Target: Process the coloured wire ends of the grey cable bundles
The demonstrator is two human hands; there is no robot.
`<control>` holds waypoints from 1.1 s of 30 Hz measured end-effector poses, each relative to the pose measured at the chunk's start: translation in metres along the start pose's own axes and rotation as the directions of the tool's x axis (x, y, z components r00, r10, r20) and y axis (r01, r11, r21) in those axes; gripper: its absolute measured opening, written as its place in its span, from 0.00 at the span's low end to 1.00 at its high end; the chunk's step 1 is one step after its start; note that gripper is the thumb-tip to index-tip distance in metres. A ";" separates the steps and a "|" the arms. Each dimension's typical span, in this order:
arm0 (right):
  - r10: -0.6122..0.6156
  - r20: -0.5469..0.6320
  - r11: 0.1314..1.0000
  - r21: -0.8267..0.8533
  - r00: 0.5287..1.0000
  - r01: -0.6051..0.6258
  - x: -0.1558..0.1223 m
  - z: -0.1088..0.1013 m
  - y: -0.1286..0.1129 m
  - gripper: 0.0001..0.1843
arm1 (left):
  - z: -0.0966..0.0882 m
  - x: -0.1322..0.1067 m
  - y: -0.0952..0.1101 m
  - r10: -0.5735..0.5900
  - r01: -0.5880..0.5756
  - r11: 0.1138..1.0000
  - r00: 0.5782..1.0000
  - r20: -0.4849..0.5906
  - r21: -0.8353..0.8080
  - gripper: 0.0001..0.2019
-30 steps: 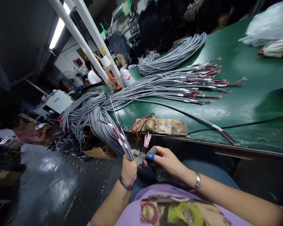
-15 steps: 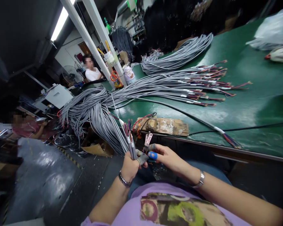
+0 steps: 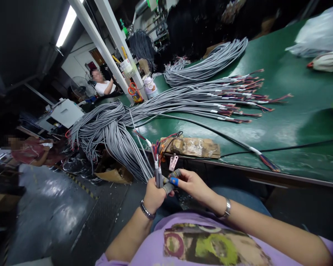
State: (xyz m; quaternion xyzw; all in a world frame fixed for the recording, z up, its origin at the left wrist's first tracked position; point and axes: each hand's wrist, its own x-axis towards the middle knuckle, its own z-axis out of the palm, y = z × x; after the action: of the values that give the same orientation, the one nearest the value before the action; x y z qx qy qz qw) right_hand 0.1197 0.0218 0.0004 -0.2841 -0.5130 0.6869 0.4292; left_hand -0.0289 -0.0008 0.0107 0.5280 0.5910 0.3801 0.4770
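Observation:
My left hand, its thumb wrapped in grey tape, is closed round several grey cables. White wrapping and loose coloured wires top these cables, which stand upright out of my fist. Against its fingertips, my right hand pinches with thumb and forefinger, one wrapped in blue tape and one in grey. Whatever lies in that pinch is hidden. Just above the fingers is a pink clothespin, near the bench edge; I cannot tell what it is fixed to. A large bundle of grey cables droops over the edge on the left.
On the green bench lie cables with stripped ends, a coiled cable bundle and a taped wooden block. A plastic bag sits far right. White posts rise at the back. Two people are at the left.
The right hand has shifted slightly left, closer to my left fingers. The cable ends in my left hand have swung a little to the right and stand straighter.

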 end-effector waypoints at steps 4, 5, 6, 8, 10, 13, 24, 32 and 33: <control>0.012 -0.005 1.000 -0.010 1.000 -0.012 0.000 0.001 -0.001 0.18 | 0.000 -0.001 0.002 -0.005 0.005 1.000 1.000 0.003 -0.001 0.09; 0.012 -0.013 1.000 -0.004 1.000 -0.012 0.000 0.002 -0.001 0.18 | 0.000 -0.001 0.002 0.001 -0.001 1.000 1.000 0.001 -0.004 0.09; 0.008 -0.018 1.000 0.005 1.000 -0.008 0.000 0.002 0.000 0.18 | 0.000 -0.001 0.002 0.008 -0.008 1.000 1.000 -0.004 -0.008 0.09; 0.000 -0.033 0.999 0.038 0.999 0.001 -0.001 0.004 0.002 0.17 | 0.000 -0.002 0.002 0.028 -0.028 1.000 0.999 -0.016 -0.013 0.10; 0.008 -0.055 0.997 0.082 0.998 -0.004 -0.002 0.005 0.004 0.17 | 0.000 -0.003 0.002 0.050 -0.050 0.999 0.998 -0.031 -0.014 0.10; 0.038 -0.084 0.991 0.132 0.996 -0.027 -0.003 0.007 0.006 0.17 | 0.000 -0.004 0.001 0.073 -0.073 0.997 0.996 -0.046 -0.012 0.10; -0.002 -0.009 0.999 0.046 1.000 0.003 0.002 0.005 0.005 0.16 | 0.002 -0.004 0.008 -0.003 0.002 0.999 1.000 -0.029 -0.037 0.07; -0.005 -0.080 0.999 0.031 0.997 0.007 0.002 0.008 0.006 0.16 | 0.002 -0.002 0.003 0.019 -0.019 1.000 0.999 -0.042 0.001 0.08; -0.005 -0.091 0.999 0.044 0.996 0.009 0.002 0.008 0.007 0.16 | 0.002 -0.002 0.002 0.027 -0.026 1.000 0.999 -0.045 0.004 0.09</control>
State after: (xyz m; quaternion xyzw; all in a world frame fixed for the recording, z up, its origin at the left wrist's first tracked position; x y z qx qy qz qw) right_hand 0.1101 0.0187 -0.0034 -0.3037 -0.4785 0.6831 0.4607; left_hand -0.0266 -0.0028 0.0124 0.5279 0.5952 0.3972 0.4575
